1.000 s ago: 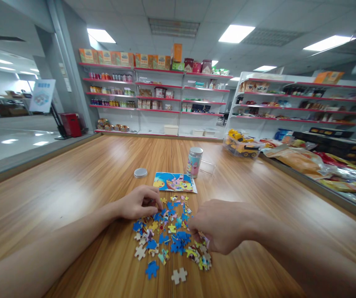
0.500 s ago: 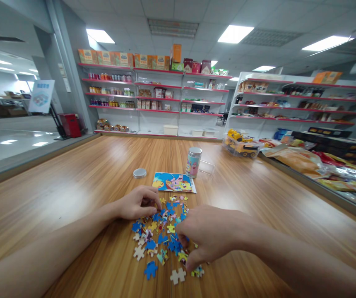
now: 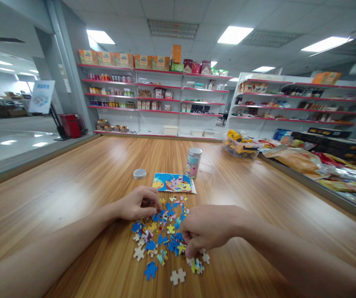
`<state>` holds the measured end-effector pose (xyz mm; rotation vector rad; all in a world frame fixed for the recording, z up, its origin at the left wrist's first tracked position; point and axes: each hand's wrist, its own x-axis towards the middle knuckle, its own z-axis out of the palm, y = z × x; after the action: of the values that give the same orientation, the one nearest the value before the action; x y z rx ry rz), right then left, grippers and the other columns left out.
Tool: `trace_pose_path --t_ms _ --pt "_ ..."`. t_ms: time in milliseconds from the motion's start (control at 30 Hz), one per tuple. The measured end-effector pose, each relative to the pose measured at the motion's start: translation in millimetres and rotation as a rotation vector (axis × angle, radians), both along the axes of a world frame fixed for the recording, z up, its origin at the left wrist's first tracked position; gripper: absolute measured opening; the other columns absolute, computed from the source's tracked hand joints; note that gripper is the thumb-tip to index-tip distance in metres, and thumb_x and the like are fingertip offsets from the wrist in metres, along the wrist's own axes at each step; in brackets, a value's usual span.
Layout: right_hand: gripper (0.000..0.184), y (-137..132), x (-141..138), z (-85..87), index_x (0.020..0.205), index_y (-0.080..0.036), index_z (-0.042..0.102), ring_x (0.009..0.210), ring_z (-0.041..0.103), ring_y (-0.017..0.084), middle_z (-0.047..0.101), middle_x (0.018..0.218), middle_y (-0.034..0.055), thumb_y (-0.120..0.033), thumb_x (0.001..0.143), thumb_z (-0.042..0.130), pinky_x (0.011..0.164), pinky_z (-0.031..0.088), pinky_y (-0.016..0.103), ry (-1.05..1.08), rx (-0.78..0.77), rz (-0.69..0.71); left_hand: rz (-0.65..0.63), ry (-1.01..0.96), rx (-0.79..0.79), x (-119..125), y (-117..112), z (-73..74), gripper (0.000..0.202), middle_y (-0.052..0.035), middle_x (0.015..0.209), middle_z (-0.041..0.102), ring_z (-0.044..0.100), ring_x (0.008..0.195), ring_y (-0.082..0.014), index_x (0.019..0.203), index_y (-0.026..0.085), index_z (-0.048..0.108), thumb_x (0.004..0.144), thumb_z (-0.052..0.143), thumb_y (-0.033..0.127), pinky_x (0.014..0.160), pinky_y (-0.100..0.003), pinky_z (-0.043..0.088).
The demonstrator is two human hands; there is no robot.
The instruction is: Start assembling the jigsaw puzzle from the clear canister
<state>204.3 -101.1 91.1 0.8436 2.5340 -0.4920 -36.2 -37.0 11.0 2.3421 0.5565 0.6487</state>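
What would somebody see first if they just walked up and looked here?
Probably the bright scatter of puzzle pieces on the wooden table, with the left hand at its left edge and the right hand over its right side. Just beyond lies a colourful cartoon picture sheet, with a silver-topped can standing by its right end. Farther off to the right, yellow toy vehicles sit in a clear box.

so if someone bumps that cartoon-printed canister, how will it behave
The cartoon-printed canister would probably tip if pushed near its silver top, since it stands taller than wide. Lying down, it would likely roll, given its round wall.
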Motion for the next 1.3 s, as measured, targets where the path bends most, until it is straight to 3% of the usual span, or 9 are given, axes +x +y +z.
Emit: trace_pose_path --t_ms 367,833,1100,1300 --pt "0.024 8 3 -1.4 0.071 -0.014 0.068 0.054 0.052 0.009 0.056 0.058 -0.0042 -0.032 0.086 0.066 0.048 0.035 0.019 -0.035 -0.211 -0.037 0.005 0.009 -0.012 -1 1 -2.2 0.021 -0.0061 0.082 0.058 0.049 0.064 -0.0114 0.09 0.013 0.073 0.083 0.063 0.031 0.053 -0.021 0.033" --pt "0.014 17 8 -5.5 0.079 -0.01 0.072 0.057 0.056 0.009 0.064 0.065 -0.0018 -0.023 0.083 0.07 0.049 0.035 0.019 -0.045 -0.299 -0.053 0.011 0.014 -0.008 0 0 -0.3 0.021 -0.0063 0.082 0.058 0.05 0.065 -0.0119 0.089 0.013 0.073 0.082 0.063 0.03 0.053 -0.021 0.034" --pt "0.015 21 15 3.3 0.08 -0.01 0.072 0.059 0.056 0.008 0.067 0.072 0.0 -0.024 0.085 0.067 0.048 0.033 0.018 -0.016 -0.235 -0.102 0.007 0.022 -0.01 -1 0 -0.9 0.021 -0.0062 0.083 0.058 0.051 0.066 -0.0125 0.09 0.013 0.073 0.083 0.063 0.03 0.054 -0.021 0.034" --pt "0.019 25 18 -2.1 0.08 -0.011 0.072 0.057 0.053 0.009 0.063 0.067 -0.0018 -0.029 0.083 0.069 0.047 0.031 0.019 0.005 -0.168 -0.121 0.006 0.021 0.001 -2 1 -1.7 0.021 -0.0061 0.083 0.059 0.051 0.067 -0.0127 0.09 0.013 0.073 0.083 0.063 0.03 0.055 -0.022 0.035"
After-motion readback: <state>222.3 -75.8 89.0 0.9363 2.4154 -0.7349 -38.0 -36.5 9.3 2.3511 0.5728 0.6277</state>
